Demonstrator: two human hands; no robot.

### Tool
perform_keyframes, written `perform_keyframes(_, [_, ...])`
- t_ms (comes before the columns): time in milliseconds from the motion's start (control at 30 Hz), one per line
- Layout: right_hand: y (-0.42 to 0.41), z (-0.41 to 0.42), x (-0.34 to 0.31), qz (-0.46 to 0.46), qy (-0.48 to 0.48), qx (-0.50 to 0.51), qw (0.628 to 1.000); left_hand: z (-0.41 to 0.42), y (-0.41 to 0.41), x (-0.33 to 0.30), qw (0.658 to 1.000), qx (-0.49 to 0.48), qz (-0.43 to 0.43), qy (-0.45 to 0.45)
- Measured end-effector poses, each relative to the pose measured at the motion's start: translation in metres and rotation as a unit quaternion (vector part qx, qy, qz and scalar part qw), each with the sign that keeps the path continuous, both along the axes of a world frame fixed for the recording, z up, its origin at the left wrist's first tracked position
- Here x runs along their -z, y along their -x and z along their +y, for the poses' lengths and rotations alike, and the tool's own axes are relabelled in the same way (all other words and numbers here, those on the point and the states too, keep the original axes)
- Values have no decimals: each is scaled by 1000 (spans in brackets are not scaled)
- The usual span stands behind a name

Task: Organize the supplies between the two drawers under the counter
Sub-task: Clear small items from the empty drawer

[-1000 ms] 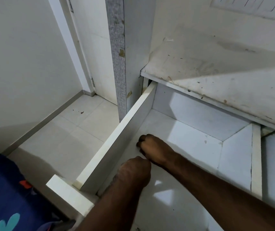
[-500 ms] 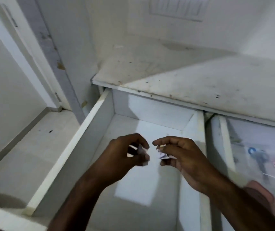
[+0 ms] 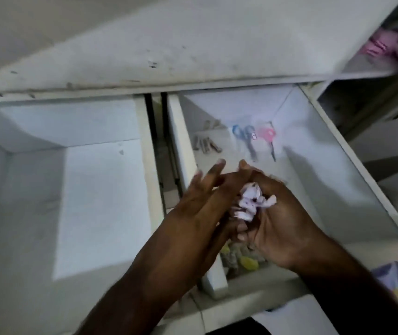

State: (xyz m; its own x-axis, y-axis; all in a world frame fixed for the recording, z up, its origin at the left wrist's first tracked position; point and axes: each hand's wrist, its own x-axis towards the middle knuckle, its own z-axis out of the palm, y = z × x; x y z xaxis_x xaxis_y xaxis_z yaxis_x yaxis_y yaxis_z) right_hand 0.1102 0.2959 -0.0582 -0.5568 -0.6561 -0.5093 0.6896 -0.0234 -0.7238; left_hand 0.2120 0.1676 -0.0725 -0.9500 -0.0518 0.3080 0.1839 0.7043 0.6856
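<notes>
Early yet. Left drawer [image 3: 48,180] looks bare; scissors [image 3: 246,139] and clips [image 3: 205,146] lie in right drawer [image 3: 333,180]. Right hand [image 3: 277,218] grips crumpled paper [image 3: 251,201]; left hand [image 3: 200,197] flat, fingers straight.

Bench [image 3: 193,44]: matt off-white painted surface, smooth but scuffed, with dark specks and chips along its front edge. Left drawer [image 3: 142,151]: walls and floor of matt white laminated board, smooth. Right drawer [image 3: 352,170], just beside the left drawer: the same matt white board. Crumpled wad [image 3: 251,201] between the hands, over the right drawer: white, creased, matt, probably paper, though motion blur leaves this uncertain. Blue-handled scissors [image 3: 244,136] and pink-handled scissors [image 3: 266,136] at the back of the right drawer: smooth plastic grips, dull grey metal blades. Small sticks [image 3: 205,143] left of the scissors: brownish, matt, material not discernible.
</notes>
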Motion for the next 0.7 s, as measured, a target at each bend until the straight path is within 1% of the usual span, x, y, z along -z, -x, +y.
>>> perform_keyframes(33, [0, 10, 4, 43, 3, -5, 999, 1, 1, 4, 1000, 21, -15, 16])
perform_keyframes(67, [0, 17, 6, 103, -19, -13, 994, 0, 2, 8, 998, 46, -29, 24])
perform_keyframes(100, [1, 25, 12, 173, -60, -24, 983, -3, 2, 10, 996, 69, -45, 27])
perform_keyframes(133, [1, 31, 15, 213, -113, -39, 970, -8, 1, 10, 994, 83, -58, 31])
perform_keyframes(167, [3, 35, 20, 261, -169, -83, 947, -15, -2, 9, 993, 81, -72, 35])
perform_keyframes(200, [4, 35, 21, 314, -226, -153, 909, -24, -5, 7, 993, 67, -84, 38])
perform_keyframes(233, [5, 37, 25, 369, -275, -232, 857, -34, -9, 6, 994, 45, -91, 43])
perform_keyframes(267, [5, 36, 27, 416, -301, -294, 806, -45, -15, 3, 994, 19, -94, 56])
perform_keyframes(300, [6, 35, 29, 465, -308, -326, 764, -55, -20, 2, 992, -2, -98, 78])
perform_keyframes(333, [6, 29, 27, 513, -302, -326, 734, -66, -27, 1, 990, -22, -106, 95])
perform_keyframes(367, [4, 24, 23, 555, -295, -311, 713, -74, -34, 0, 987, -43, -116, 104])
perform_keyframes(400, [2, 12, 18, 597, -274, -284, 699, -84, -45, -2, 984, -68, -127, 109])
perform_keyframes(467, [0, 0, 5, 652, -253, -237, 674, -91, -56, 2, 978, -88, -154, 107])
perform_keyframes(500, [-3, -15, 0, 684, -225, -243, 650, -97, -67, 1, 974, -106, -170, 106])
perform_keyframes(600, [-16, -52, -7, 754, -144, -290, 572, -114, -90, 4, 959, -138, -226, 102])
perform_keyframes(700, [-36, -94, -7, 767, -66, -400, 498, -143, -116, 7, 939, -200, -267, 80])
